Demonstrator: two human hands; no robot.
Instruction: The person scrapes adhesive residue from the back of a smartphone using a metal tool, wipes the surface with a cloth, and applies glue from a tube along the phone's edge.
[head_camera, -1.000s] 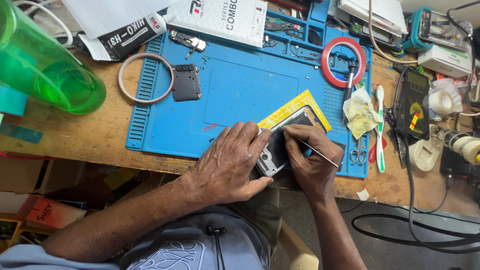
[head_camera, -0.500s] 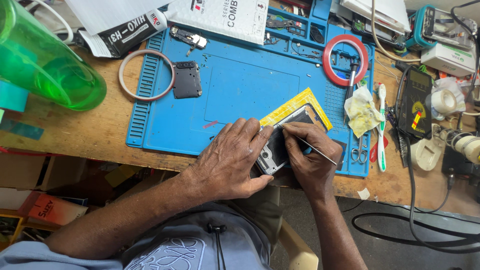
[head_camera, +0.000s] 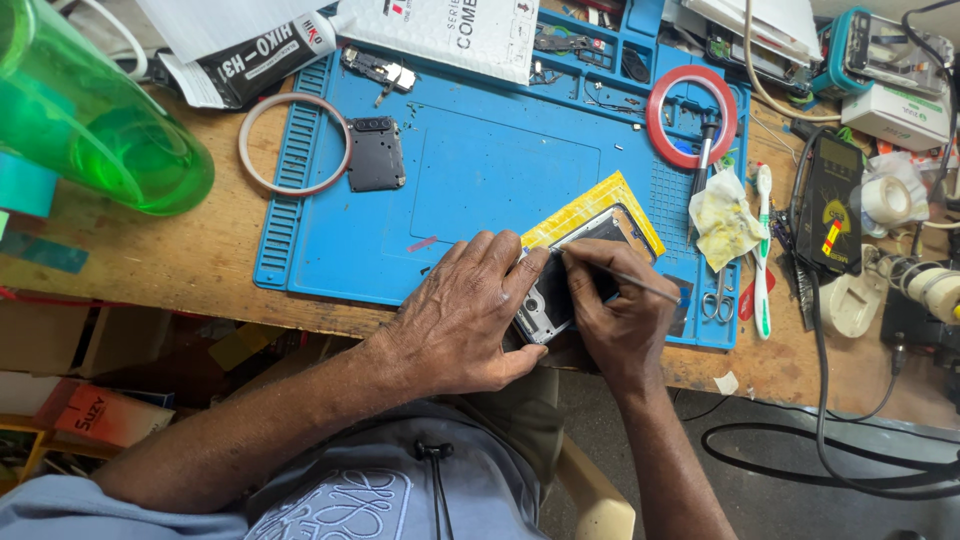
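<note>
Gripping an opened phone (head_camera: 585, 265) at the blue mat's (head_camera: 480, 190) near edge, the left hand (head_camera: 465, 320) curls closed around its lower end. The right hand (head_camera: 620, 320) pinches a thin tool (head_camera: 640, 287), tip touching the phone beside the left fingertips.

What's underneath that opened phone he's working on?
A yellow pad shows under the phone, on the blue mat. Both hands cover the rest.
</note>
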